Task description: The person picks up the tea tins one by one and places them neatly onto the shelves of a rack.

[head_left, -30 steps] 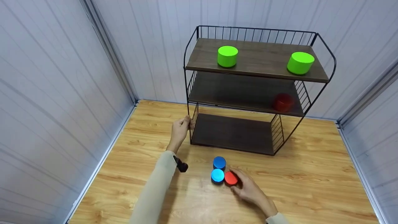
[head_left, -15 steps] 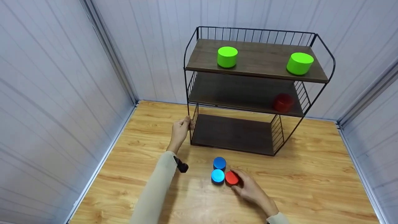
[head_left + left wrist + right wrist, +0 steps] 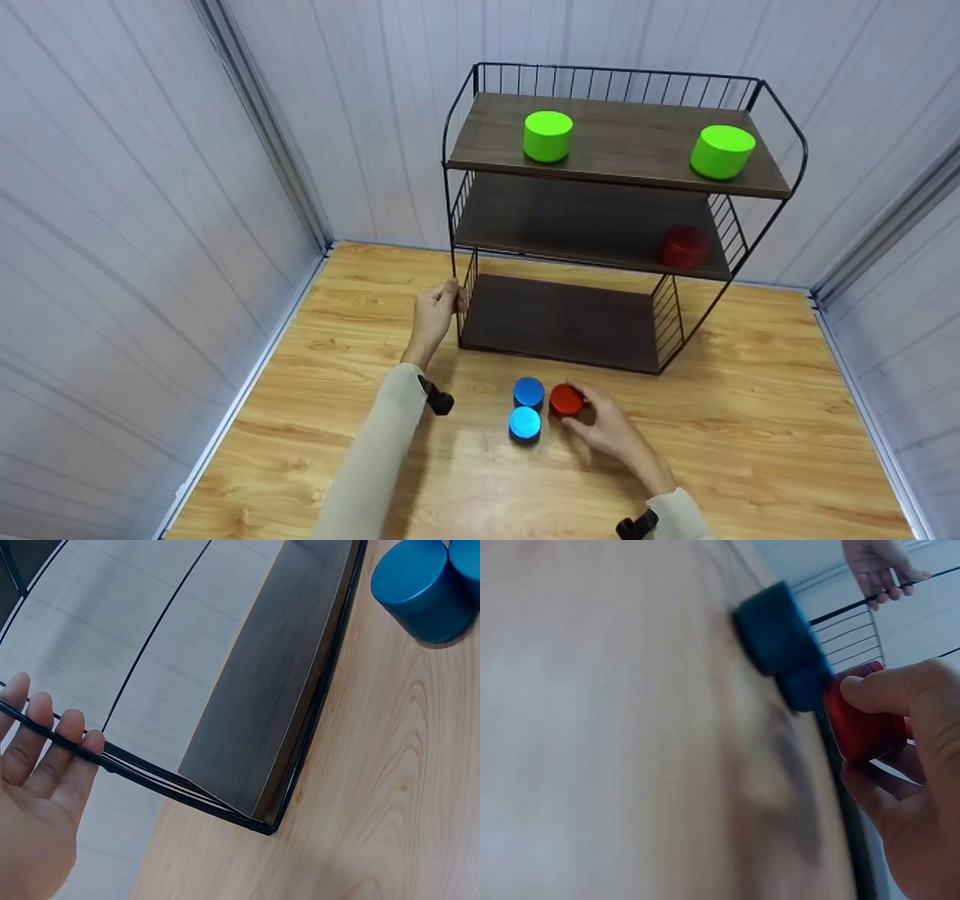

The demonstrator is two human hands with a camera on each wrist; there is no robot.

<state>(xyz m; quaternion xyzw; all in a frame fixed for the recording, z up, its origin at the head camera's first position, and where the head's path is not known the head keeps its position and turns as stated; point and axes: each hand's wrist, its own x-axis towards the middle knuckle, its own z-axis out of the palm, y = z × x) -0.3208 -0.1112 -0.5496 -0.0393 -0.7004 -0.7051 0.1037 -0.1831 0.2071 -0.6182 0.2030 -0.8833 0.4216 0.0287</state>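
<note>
In the head view my left hand [image 3: 435, 319] holds the front left post of a black wire rack [image 3: 459, 330] with dark wooden shelves. The left wrist view shows its fingers [image 3: 71, 724] curled round the thin rod. My right hand [image 3: 613, 429] pinches a short red cylinder [image 3: 565, 401] between thumb and fingers, and in the right wrist view the cylinder [image 3: 864, 724] is tilted. Just left of it, a dark blue cylinder [image 3: 529, 391] and a lighter blue cylinder [image 3: 524, 424] stand close together on the wooden surface.
Two bright green cylinders [image 3: 547, 136] stand on the top shelf [image 3: 630, 139], left and right. Another red cylinder [image 3: 682, 247] sits at the right of the middle shelf [image 3: 570, 217]. Below is the bottom shelf [image 3: 562, 322]. White panel walls [image 3: 247, 187] enclose the surface.
My right hand has lifted the red cylinder from beside the lighter blue one and moved it forward, toward the rack. My left hand stays on the post.
</note>
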